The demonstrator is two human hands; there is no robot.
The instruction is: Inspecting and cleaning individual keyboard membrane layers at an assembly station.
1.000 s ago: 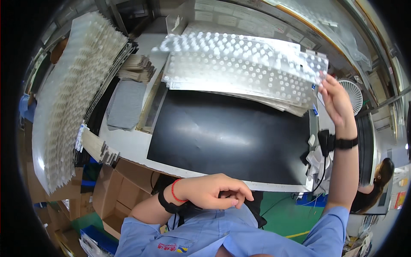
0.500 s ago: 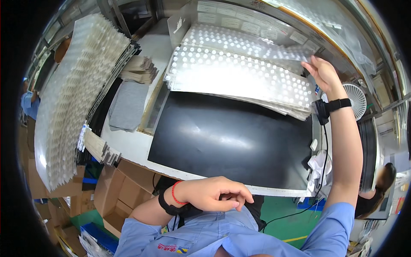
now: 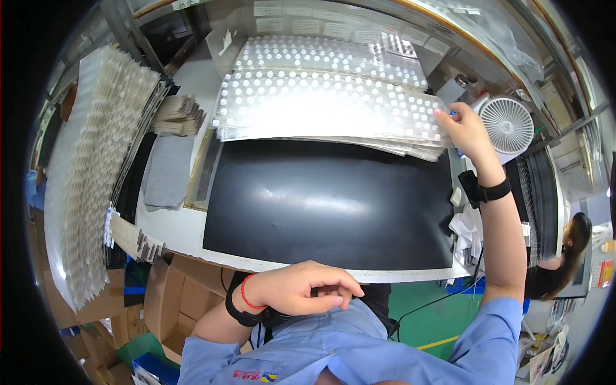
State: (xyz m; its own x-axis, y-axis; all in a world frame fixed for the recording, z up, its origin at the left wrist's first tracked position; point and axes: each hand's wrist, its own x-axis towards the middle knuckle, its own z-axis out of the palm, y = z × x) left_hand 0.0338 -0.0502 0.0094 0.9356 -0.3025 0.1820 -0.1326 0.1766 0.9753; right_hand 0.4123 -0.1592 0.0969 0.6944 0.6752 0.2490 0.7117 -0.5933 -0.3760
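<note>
My right hand point(image 3: 465, 130) is at the right end of a stack of clear plastic sheets with rows of round white dots point(image 3: 385, 109). Its thumb and fingers pinch the edge of the top sheet at the corner. The sheets lie overlapping at the back of a black mat point(image 3: 321, 205), their near edges slightly fanned. My left hand point(image 3: 308, 287) rests by my body at the table's front edge. Its fingers are loosely bent, with a gap to the thumb, and it holds nothing.
Left of the mat lie a folded grey cloth point(image 3: 168, 172) and a pile of thin strips point(image 3: 178, 115). A tall stack of dotted sheets point(image 3: 96, 167) stands far left. An open cardboard box point(image 3: 168, 295) sits below. A white fan point(image 3: 506, 126) stands at right.
My right hand has come down and nearer, from a lifted sheet at the back to the near stack's right edge. The lifted sheet has settled flat. My left hand stays near my body.
</note>
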